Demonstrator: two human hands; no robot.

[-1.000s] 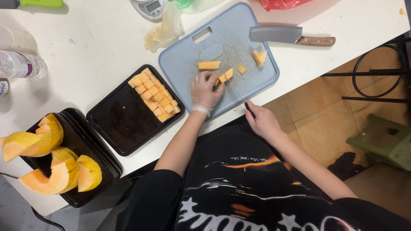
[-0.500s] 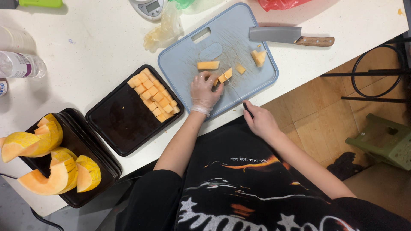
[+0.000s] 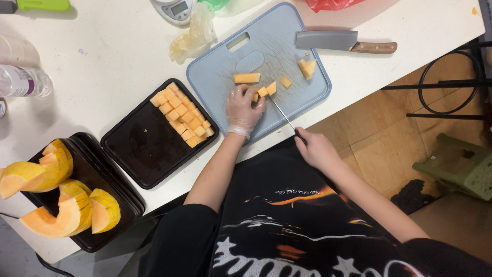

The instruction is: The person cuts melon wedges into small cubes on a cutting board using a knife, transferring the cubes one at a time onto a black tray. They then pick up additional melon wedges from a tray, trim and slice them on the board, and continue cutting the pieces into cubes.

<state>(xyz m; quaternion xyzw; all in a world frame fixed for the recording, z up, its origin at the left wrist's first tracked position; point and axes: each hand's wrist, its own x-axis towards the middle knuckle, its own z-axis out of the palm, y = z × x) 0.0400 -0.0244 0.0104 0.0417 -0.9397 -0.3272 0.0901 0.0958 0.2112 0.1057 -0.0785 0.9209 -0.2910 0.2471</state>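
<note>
Orange pumpkin pieces (image 3: 262,92) lie on the blue cutting board (image 3: 220,77); the gloved left hand (image 3: 243,109) fingers pinch them, while the right hand (image 3: 316,150) fingers clasp a thin knife (image 3: 282,114)

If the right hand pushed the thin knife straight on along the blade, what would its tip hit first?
The right hand holds a thin dark-handled knife aimed up-left across the blue-grey plastic cutting board. Its tip would probably first meet the small orange squash cubes beside the gloved left hand; depth is unclear.
</note>
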